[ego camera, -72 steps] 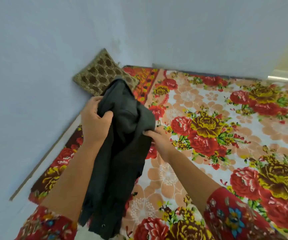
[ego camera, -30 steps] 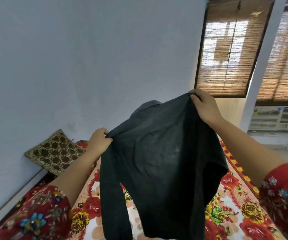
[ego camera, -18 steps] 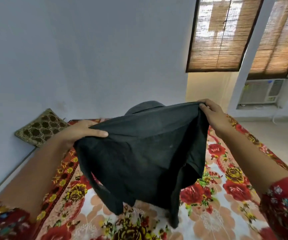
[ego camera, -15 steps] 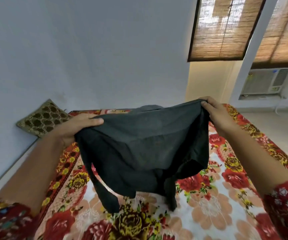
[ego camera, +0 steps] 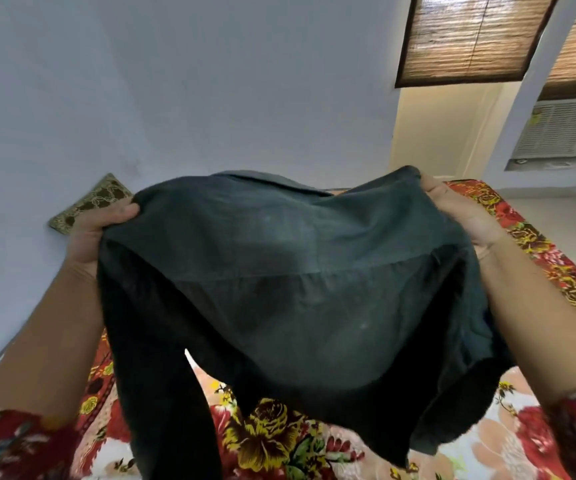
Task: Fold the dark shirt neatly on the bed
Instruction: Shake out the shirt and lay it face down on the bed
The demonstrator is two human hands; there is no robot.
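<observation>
The dark shirt (ego camera: 286, 289) is spread wide in the air above the bed (ego camera: 549, 258), its back facing me and the collar at the far top edge. My left hand (ego camera: 96, 233) grips its left shoulder, thumb on top. Its right shoulder is pinched in my right hand (ego camera: 459, 213). One sleeve hangs down at the lower left, the other droops at the lower right. The shirt hides most of the bed beneath it.
The bed carries a floral sheet in red, yellow and white (ego camera: 272, 441). A brown patterned cushion (ego camera: 89, 206) leans against the pale blue wall at the left. Bamboo blinds (ego camera: 466, 39) and an air conditioner (ego camera: 563, 133) are at the upper right.
My hands have spread the bunched shirt out wide, then brought it lower and closer to me. The view has tilted down from the window toward the bed.
</observation>
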